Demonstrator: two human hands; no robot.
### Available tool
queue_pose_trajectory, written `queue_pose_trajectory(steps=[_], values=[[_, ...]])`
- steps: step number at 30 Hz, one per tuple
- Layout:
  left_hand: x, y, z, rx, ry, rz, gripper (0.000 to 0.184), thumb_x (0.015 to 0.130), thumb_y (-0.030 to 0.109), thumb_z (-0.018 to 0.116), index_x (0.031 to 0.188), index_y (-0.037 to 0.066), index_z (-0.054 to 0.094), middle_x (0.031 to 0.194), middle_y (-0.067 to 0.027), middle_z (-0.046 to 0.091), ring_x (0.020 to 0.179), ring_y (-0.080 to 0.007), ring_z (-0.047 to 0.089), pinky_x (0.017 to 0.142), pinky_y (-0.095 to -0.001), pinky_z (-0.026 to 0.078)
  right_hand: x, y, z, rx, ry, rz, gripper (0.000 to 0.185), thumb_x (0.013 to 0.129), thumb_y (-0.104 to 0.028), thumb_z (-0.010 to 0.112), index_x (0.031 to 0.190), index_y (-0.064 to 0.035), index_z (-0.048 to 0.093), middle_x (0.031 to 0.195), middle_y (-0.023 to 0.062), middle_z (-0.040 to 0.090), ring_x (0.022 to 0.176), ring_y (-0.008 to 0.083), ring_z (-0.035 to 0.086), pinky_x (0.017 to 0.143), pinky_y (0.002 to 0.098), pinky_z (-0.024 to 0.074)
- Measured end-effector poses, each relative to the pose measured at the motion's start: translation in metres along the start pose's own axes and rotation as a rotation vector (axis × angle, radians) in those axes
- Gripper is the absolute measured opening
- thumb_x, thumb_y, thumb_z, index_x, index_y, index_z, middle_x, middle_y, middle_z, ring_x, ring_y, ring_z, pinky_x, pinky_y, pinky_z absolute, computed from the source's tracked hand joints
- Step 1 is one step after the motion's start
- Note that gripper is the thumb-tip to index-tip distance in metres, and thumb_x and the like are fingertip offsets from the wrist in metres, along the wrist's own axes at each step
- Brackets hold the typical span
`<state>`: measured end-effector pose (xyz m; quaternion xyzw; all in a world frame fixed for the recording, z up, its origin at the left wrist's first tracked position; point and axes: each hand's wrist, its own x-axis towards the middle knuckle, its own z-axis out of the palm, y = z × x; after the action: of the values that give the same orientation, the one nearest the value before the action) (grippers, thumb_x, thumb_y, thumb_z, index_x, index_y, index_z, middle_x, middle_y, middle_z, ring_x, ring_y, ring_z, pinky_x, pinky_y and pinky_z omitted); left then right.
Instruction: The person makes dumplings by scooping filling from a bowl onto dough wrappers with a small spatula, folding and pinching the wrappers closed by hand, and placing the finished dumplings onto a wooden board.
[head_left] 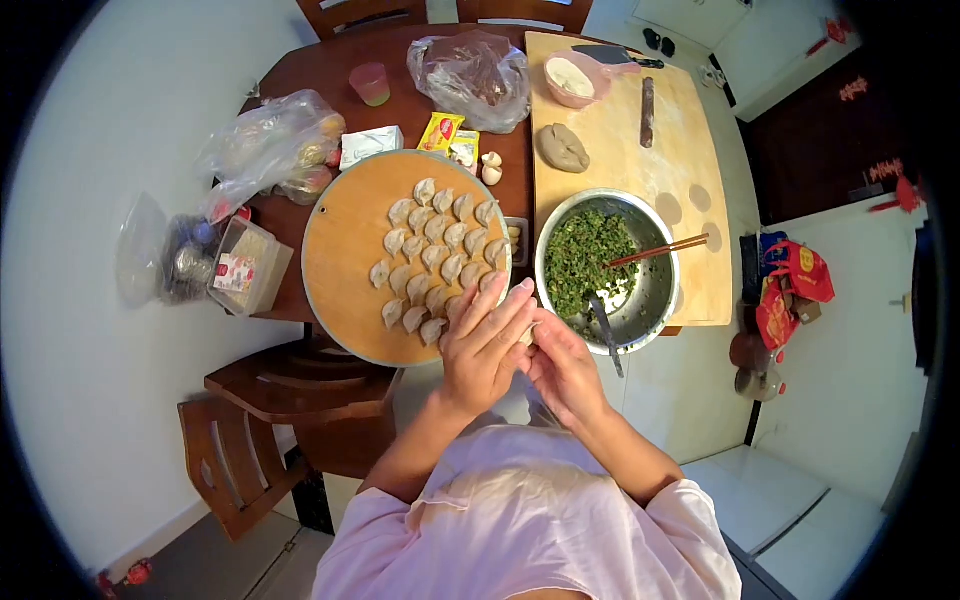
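Observation:
Between my two hands, near the front of the round board, a small pale dumpling [529, 334] shows in part. My right hand [565, 372] pinches it with thumb and fingers. My left hand [480, 350] is beside it with its fingers stretched out; whether its thumb touches the dumpling is hidden. Rows of folded dumplings [435, 258] lie on the round wooden board [335, 250], just beyond my left hand. To the right stands a steel bowl [655, 290] of chopped green filling [590, 255], with chopsticks [660, 250] and a dark-handled spoon [606, 335] in it.
A rectangular wooden board [620, 140] bears a dough lump [564, 148], a rolling pin [647, 112], flat wrappers [668, 208] and a pink flour bowl [573, 82]. Plastic bags [470, 80], a cup [370, 84], eggshells [491, 168] and a clear tub [248, 265] stand around.

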<state>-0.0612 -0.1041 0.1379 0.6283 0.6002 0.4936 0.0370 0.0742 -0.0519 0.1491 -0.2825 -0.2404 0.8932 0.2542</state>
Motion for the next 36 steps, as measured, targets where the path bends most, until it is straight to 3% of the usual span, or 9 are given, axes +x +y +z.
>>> queue_pose_trajectory(steps=[3,6,12,13,16,17,24,31,36], values=[[-0.007,0.003,0.010,-0.004,0.034,-0.051,0.033,0.096,0.020,0.046,0.115,-0.001,0.064,0.127,-0.0133,0.059,0.125,-0.0343,0.050,0.107,-0.0458,0.033,0.001,-0.005,-0.006,-0.010,0.006,0.014,0.035,0.100,-0.022,0.048,0.129,-0.0018,0.048,0.113,0.0056,0.058,0.101,0.0123,0.059,0.091,0.0276,0.0500],[-0.016,-0.006,0.020,0.047,0.049,-0.032,0.038,0.093,0.023,0.054,0.122,-0.002,0.059,0.134,-0.0157,0.053,0.127,-0.0354,0.047,0.108,-0.0461,0.031,0.006,-0.010,-0.012,-0.064,0.012,0.057,0.036,0.099,-0.023,0.049,0.128,-0.0016,0.049,0.114,0.0048,0.058,0.102,0.0118,0.058,0.091,0.0273,0.0499],[-0.035,0.014,0.032,-0.068,0.093,-0.381,0.079,0.072,0.025,0.079,0.137,-0.001,0.043,0.147,-0.0205,0.033,0.130,-0.0371,0.042,0.104,-0.0435,0.037,0.027,-0.017,-0.041,-0.429,-0.074,0.082,0.038,0.102,-0.029,0.043,0.128,-0.0025,0.052,0.117,0.0061,0.058,0.103,0.0133,0.057,0.092,0.0277,0.0479],[-0.037,0.019,0.034,-0.050,0.178,-0.440,0.064,0.070,0.016,0.080,0.127,0.002,0.055,0.134,-0.0168,0.050,0.117,-0.0342,0.054,0.092,-0.0386,0.047,0.030,-0.016,-0.048,-0.578,-0.086,0.077,0.039,0.102,-0.029,0.041,0.126,-0.0014,0.055,0.116,0.0062,0.059,0.104,0.0134,0.057,0.092,0.0286,0.0474],[-0.073,0.012,0.046,-0.057,0.100,-0.573,0.034,0.075,0.008,0.075,0.107,0.001,0.066,0.115,-0.0149,0.061,0.101,-0.0283,0.062,0.081,-0.0337,0.051,0.037,-0.007,-0.061,-0.923,-0.207,0.113,0.037,0.101,-0.026,0.046,0.120,0.0028,0.058,0.111,0.0081,0.062,0.102,0.0136,0.059,0.089,0.0280,0.0471],[-0.075,0.013,0.050,-0.034,0.193,-0.584,0.014,0.076,0.002,0.072,0.090,0.001,0.068,0.097,-0.0115,0.065,0.083,-0.0256,0.065,0.072,-0.0324,0.052,0.040,0.001,-0.070,-0.938,-0.256,0.108,0.035,0.100,-0.024,0.047,0.120,0.0031,0.058,0.110,0.0090,0.063,0.100,0.0138,0.059,0.088,0.0276,0.0470],[-0.127,-0.003,0.039,0.184,0.318,-0.781,0.011,0.078,-0.001,0.066,0.088,0.004,0.065,0.089,-0.0097,0.064,0.073,-0.0262,0.064,0.063,-0.0331,0.050,0.048,0.045,-0.100,-0.928,-0.354,0.256,0.035,0.098,-0.020,0.053,0.125,0.0018,0.052,0.112,0.0106,0.062,0.097,0.0132,0.062,0.082,0.0258,0.0492],[-0.151,-0.047,0.007,0.415,0.454,-0.835,0.010,0.082,-0.002,0.060,0.091,0.000,0.062,0.094,-0.0158,0.062,0.084,-0.0314,0.062,0.073,-0.0358,0.050,0.057,0.037,-0.104,-0.845,-0.382,0.242,0.035,0.100,-0.017,0.047,0.130,0.0008,0.048,0.121,0.0105,0.058,0.101,0.0162,0.062,0.087,0.0272,0.0487],[-0.162,-0.068,0.009,0.532,0.317,-0.908,0.013,0.081,-0.001,0.061,0.093,0.002,0.060,0.096,-0.0154,0.061,0.087,-0.0345,0.061,0.075,-0.0372,0.049,0.055,0.027,-0.121,-0.801,-0.251,0.256,0.033,0.099,-0.015,0.048,0.128,0.0007,0.049,0.117,0.0122,0.060,0.096,0.0168,0.064,0.085,0.0276,0.0504]])
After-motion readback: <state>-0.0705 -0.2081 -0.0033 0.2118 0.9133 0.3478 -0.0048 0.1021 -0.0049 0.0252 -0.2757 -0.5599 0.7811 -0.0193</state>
